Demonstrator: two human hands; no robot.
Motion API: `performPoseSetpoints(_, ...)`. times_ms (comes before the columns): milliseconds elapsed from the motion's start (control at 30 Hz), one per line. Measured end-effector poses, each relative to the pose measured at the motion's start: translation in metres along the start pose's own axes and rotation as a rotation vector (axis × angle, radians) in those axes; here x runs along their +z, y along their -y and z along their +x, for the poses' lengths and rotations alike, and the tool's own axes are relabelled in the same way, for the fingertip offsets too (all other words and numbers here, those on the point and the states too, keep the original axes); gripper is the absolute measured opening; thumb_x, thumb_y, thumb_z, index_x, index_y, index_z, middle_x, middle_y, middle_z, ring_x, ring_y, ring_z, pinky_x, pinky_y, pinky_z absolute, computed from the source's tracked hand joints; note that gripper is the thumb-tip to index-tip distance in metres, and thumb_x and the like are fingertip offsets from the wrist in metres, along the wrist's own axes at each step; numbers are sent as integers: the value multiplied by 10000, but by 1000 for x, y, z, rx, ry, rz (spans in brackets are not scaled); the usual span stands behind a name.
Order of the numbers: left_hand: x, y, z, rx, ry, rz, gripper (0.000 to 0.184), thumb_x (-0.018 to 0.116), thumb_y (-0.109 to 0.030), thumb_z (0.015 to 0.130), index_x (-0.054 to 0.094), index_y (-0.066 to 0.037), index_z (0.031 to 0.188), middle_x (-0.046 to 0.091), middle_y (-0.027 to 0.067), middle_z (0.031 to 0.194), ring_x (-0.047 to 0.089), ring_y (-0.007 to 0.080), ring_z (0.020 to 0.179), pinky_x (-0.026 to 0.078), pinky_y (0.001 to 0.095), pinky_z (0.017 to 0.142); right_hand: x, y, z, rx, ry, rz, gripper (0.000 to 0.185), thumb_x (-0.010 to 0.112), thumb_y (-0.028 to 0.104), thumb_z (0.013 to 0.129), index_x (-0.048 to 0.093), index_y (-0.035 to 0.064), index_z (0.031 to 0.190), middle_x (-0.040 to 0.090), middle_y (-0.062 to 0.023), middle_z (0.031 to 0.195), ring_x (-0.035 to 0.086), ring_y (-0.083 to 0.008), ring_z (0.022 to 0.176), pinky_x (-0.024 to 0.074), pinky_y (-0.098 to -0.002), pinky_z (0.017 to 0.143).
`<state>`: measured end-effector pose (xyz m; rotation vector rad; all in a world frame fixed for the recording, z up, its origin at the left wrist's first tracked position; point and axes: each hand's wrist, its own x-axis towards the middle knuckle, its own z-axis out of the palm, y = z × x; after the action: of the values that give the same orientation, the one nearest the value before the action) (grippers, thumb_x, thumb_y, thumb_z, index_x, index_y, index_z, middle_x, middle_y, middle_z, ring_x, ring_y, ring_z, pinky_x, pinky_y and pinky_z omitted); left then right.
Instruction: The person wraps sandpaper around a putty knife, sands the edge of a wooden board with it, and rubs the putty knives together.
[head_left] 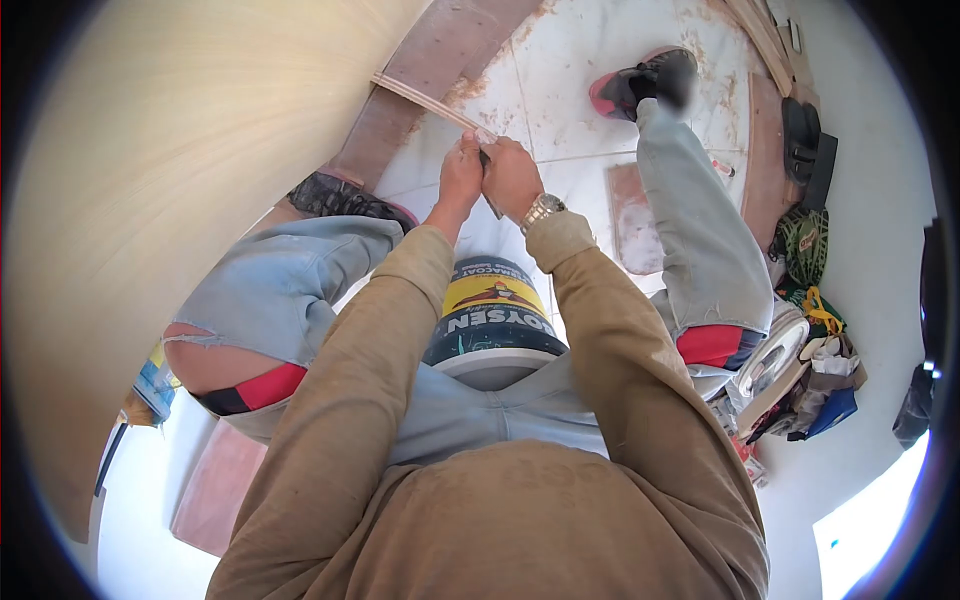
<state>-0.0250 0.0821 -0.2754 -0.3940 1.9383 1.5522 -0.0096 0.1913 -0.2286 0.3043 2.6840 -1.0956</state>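
Observation:
A thin wooden strip [425,101] runs from the edge of a large pale wooden panel [220,130] to my hands. My left hand [461,180] is closed around the near end of the strip. Pressed against it, my right hand [513,178], with a metal watch at the wrist, is closed on a slim dark tool [485,158]. Its kind is mostly hidden by my fingers. A narrow piece shows below the right hand. Under my forearms stands a paint bucket [495,300] with a yellow and dark label, between my legs.
Reddish-brown boards [455,40] lie on the white tiled floor [560,110] beside sawdust. A small reddish board [636,215] is near my right leg. Bags and tools [810,330] are piled along the right wall. Another board [220,485] lies at the lower left.

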Motion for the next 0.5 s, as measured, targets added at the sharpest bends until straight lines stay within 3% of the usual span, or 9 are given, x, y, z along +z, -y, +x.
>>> performPoseSetpoints(200, -6, -2, -3, 14, 12, 6, 592, 320, -454, 1095, 627, 41, 1200, 682, 181, 1071, 640, 311, 965, 492, 410, 870, -13, -15, 17, 58, 98, -75, 187, 619, 72, 842, 722, -1, 980, 658, -220, 939, 649, -408, 916, 532, -472, 850)
performPoseSetpoints(300, -6, -7, -3, -191, 89, -387, 478, 458, -358, 1055, 600, 50, 1260, 681, 168, 1068, 638, 242, 962, 502, 372, 844, -16, -12, 13, 37, 89, -113, 224, 623, 62, 832, 713, 2, 1029, 650, -210, 957, 647, -398, 950, 543, -464, 857)
performPoseSetpoints(400, -8, -3, -1, -219, 134, -328, 423, 605, -252, 976, 554, 25, 1291, 660, 118, 1127, 643, 193, 966, 512, 322, 837, -19, -13, 7, 55, 36, -109, 272, 628, 49, 819, 702, 6, 1077, 644, -190, 1000, 631, -376, 996, 540, -454, 863)
performPoseSetpoints(500, -5, 6, 8, -42, 98, -161, 454, 666, -136, 897, 540, 29, 1301, 668, 116, 1091, 647, 183, 932, 516, 308, 803, -23, -5, 8, -41, 25, -150, 317, 637, 45, 802, 696, 13, 1111, 642, -163, 1033, 614, -345, 1032, 535, -436, 870)
